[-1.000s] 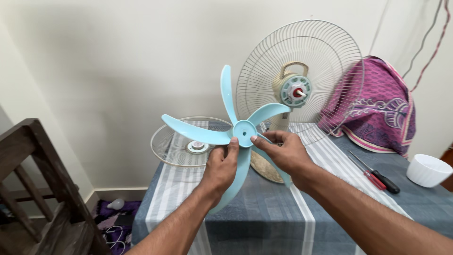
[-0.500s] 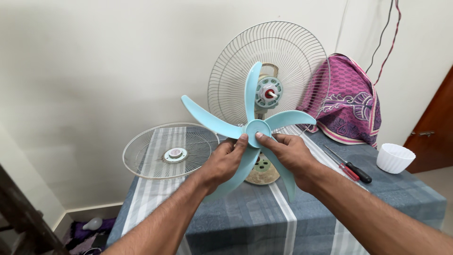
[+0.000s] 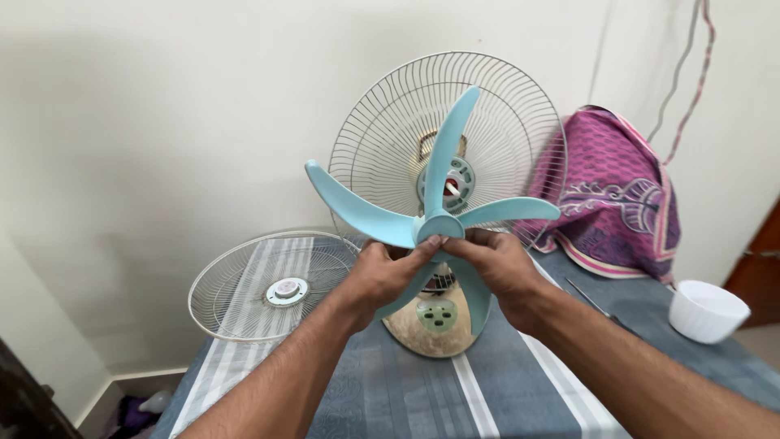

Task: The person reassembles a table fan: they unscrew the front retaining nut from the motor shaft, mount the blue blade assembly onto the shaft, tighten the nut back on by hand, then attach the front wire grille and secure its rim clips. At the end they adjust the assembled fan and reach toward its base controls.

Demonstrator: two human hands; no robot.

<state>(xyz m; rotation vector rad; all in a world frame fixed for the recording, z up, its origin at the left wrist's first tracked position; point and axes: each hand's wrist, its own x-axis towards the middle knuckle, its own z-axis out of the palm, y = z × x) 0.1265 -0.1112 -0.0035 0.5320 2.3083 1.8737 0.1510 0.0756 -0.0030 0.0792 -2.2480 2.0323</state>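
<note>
Pale-blue plastic fan blade (image 3: 435, 213) is being held up at its hub by both hands, directly in front of the rear wire guard (image 3: 445, 146) of a table fan whose motor shaft (image 3: 452, 185) is showing just behind. The left hand (image 3: 382, 275) and right hand (image 3: 494, 264) are each pinching the hub with fingertips, grip closed on it. Doing this well likely means keeping the hub square to the shaft. The loose front guard (image 3: 268, 284) is lying on the striped surface (image 3: 455, 398) beside the fan's base (image 3: 431, 321).

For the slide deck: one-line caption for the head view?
Both hands, left hand and right hand, hold a light-blue fan blade before the rear fan guard.
</note>
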